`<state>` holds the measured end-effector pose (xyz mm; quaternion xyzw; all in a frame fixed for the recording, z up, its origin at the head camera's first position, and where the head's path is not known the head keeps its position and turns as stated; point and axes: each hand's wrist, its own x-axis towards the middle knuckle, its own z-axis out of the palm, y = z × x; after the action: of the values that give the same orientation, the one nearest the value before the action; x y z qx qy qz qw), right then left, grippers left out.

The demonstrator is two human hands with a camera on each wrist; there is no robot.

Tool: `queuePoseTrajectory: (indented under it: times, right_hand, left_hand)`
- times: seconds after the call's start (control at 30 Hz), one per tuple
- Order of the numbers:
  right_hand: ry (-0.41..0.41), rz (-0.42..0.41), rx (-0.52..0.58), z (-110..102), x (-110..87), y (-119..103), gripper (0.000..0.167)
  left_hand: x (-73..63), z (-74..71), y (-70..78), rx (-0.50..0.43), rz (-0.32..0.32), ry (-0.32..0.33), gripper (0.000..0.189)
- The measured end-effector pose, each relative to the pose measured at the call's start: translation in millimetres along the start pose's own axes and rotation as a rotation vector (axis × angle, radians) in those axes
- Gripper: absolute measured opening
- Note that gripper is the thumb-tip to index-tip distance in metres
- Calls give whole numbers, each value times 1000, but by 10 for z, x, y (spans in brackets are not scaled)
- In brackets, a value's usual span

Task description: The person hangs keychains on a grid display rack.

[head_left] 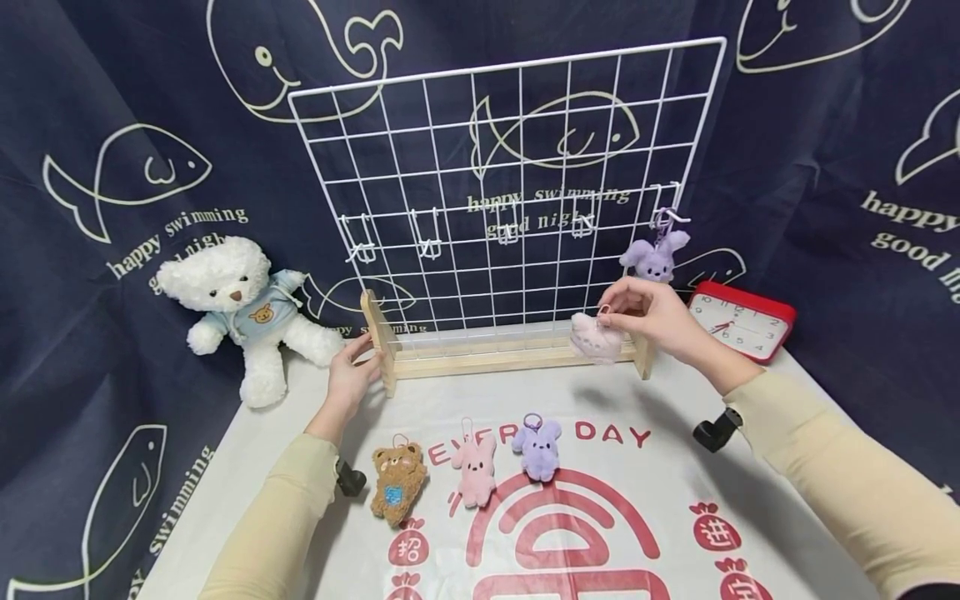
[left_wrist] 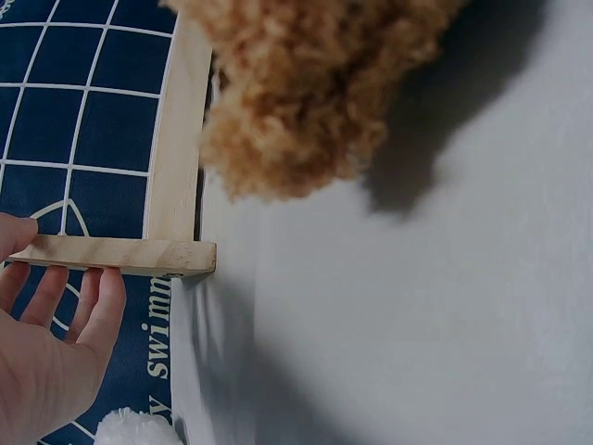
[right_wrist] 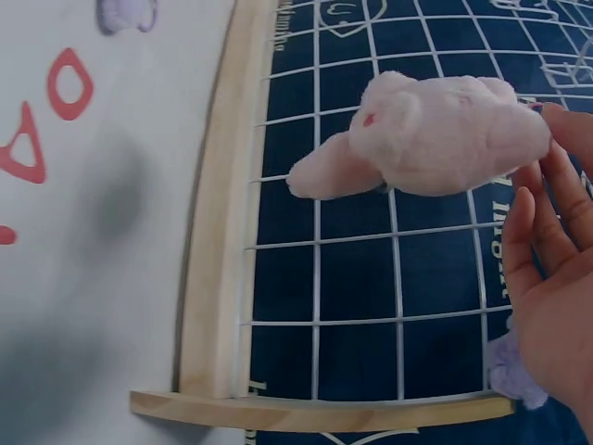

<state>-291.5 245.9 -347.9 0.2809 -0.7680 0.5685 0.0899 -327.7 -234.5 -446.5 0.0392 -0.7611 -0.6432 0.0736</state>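
My right hand [head_left: 648, 317] pinches the loop of a pale pink plush keychain [right_wrist: 454, 134], which hangs in front of the lower right of a white wire grid rack [head_left: 510, 68]. At the rack's left end, my left hand [head_left: 352, 375] grips the wooden foot [left_wrist: 120, 255], thumb on one side and fingers on the other. Several white hooks sit in a row across the grid. From the rightmost hook hangs a purple bunny keychain [head_left: 655, 260], just above my right hand. The other hooks carry nothing.
On the white table cover lie a brown bear keychain [head_left: 400, 492], a pink bunny keychain [head_left: 476, 473] and another purple bunny keychain [head_left: 538, 452]. A white teddy bear [head_left: 262, 317] sits left of the rack. To the right leans a red clock [head_left: 750, 321]. Dark printed cloth hangs behind.
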Motion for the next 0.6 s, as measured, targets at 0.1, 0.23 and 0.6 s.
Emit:
queuePoseTrajectory:
  times: [0.1,0.23,0.6]
  right_hand:
    - [17,-10,27,-15,44,-40,19]
    - [23,-18,81,-27,96,-54,19]
    - [3,-55,112,-86,276,-162,16]
  left_hand:
    - [-7,2,9,2,-4,0,55]
    - [-9,1,3,-5,-11,-6,56]
    - [11,-3,-11,-7,-3,-10,56]
